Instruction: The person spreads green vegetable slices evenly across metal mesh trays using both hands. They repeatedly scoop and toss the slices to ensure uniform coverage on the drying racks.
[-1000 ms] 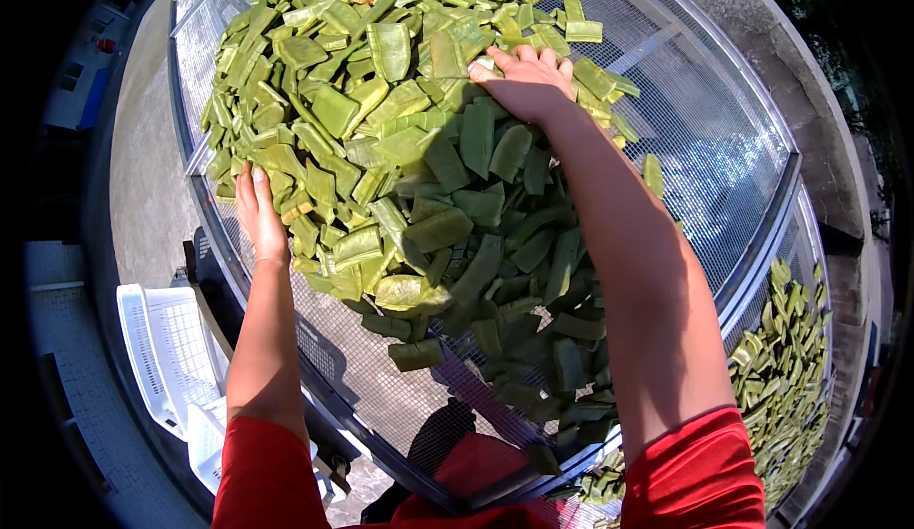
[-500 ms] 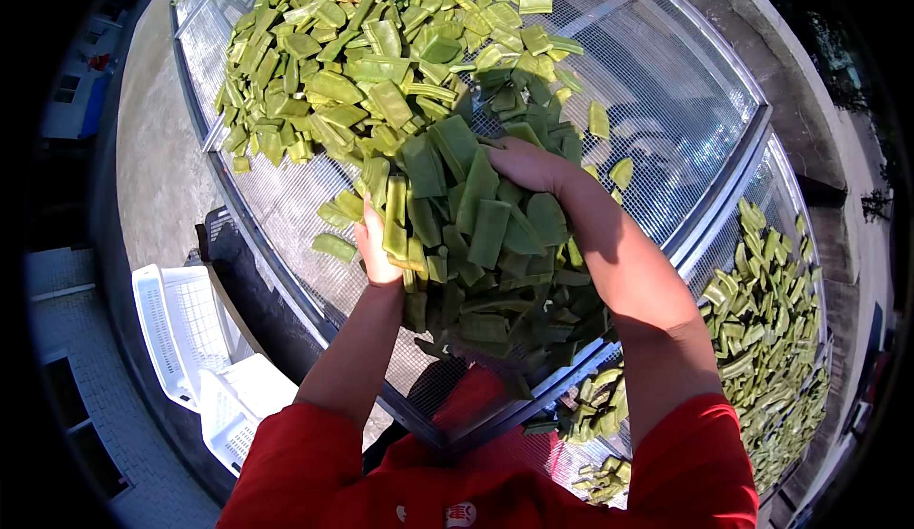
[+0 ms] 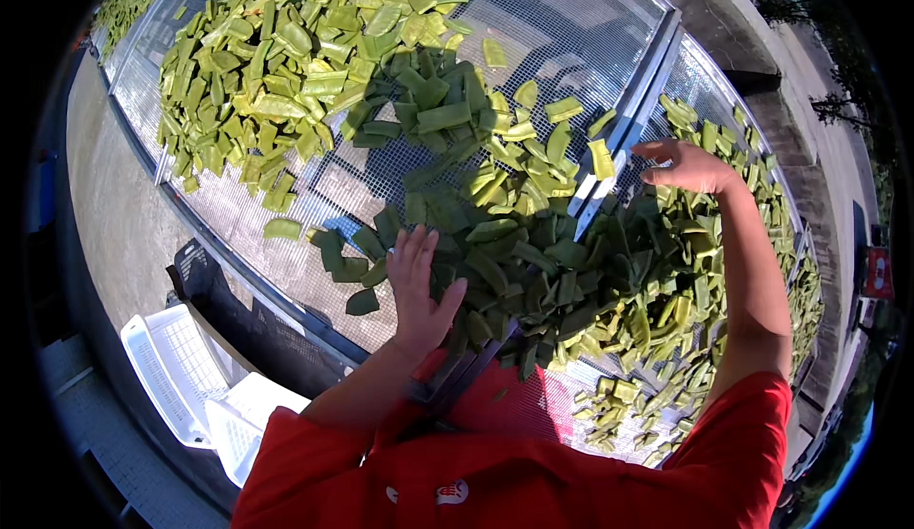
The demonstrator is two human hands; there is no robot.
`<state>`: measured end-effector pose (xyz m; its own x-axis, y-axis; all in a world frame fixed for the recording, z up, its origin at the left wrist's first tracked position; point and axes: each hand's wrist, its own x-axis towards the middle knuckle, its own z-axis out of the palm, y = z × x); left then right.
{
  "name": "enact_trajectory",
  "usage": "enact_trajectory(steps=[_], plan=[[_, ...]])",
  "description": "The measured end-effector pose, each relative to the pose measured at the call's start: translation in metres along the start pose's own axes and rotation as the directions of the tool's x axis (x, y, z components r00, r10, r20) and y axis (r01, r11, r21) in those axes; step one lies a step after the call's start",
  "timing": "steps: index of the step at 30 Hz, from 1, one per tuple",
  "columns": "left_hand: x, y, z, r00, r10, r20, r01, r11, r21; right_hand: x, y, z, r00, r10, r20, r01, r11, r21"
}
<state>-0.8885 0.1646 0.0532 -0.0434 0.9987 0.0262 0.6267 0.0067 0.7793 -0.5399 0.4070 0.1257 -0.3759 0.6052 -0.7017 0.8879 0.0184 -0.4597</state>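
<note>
A heap of flat, cut green plant pieces (image 3: 533, 262), partly in my shadow, spreads across the metal frame edge between two mesh drying racks. My left hand (image 3: 412, 291) is at the heap's left side, fingers stretched and thumb apart, with nothing in it. Farther right, my right hand (image 3: 687, 166) is above the right rack beside the frame bar, its fingers curved with a gap to the thumb, holding nothing. A larger sunlit pile of the same green pieces (image 3: 276, 81) covers the far left of the left mesh rack (image 3: 562, 39).
Two white plastic baskets (image 3: 171, 362) stand at the lower left beside a dark crate (image 3: 276, 343). A raised metal frame bar (image 3: 633, 115) divides the racks. Beyond the right rack runs a concrete ledge (image 3: 709, 15).
My hands have come apart and let the gathered green pieces go. Those pieces now spread rightward over the frame bar. My right hand has moved right, and the view has shifted right.
</note>
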Motion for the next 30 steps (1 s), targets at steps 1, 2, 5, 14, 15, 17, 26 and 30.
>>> enact_trajectory(steps=[1, 2, 5, 14, 15, 17, 26, 30], plan=[[-0.006, -0.032, -0.01, 0.986, -0.081, -0.148, 0.109, 0.975, 0.193, 0.027, -0.015, 0.014, 0.973, -0.114, -0.202, 0.097, 0.991, -0.093], [-0.012, -0.058, -0.015, 0.959, -0.205, -0.193, 0.259, 0.912, 0.319, 0.051, -0.034, 0.028, 0.934, -0.155, -0.323, 0.114, 0.983, -0.141], [-0.033, -0.062, 0.009, 0.973, -0.196, -0.124, 0.231, 0.769, 0.596, 0.095, -0.088, 0.104, 0.887, -0.156, -0.435, -0.034, 0.916, -0.399], [-0.032, 0.011, 0.064, 0.988, -0.155, -0.008, 0.155, 0.981, 0.118, 0.023, -0.11, 0.159, 0.916, -0.401, -0.027, 0.38, 0.886, -0.266], [-0.038, 0.026, 0.075, 0.989, -0.142, 0.035, 0.14, 0.989, 0.041, 0.012, -0.106, 0.157, 0.912, -0.411, 0.005, 0.397, 0.877, -0.269], [-0.053, 0.055, 0.099, 0.987, -0.111, 0.115, 0.126, 0.984, -0.125, -0.023, -0.074, 0.147, 0.912, -0.389, 0.131, 0.41, 0.869, -0.277], [0.065, 0.156, 0.206, 0.848, 0.177, 0.5, -0.24, 0.969, 0.064, -0.114, 0.126, 0.136, 0.877, 0.209, -0.434, -0.191, 0.978, 0.084], [-0.017, 0.182, 0.217, 0.671, 0.233, 0.704, -0.241, 0.966, -0.091, -0.194, 0.146, 0.199, 0.929, 0.207, -0.307, -0.186, 0.978, 0.098]])
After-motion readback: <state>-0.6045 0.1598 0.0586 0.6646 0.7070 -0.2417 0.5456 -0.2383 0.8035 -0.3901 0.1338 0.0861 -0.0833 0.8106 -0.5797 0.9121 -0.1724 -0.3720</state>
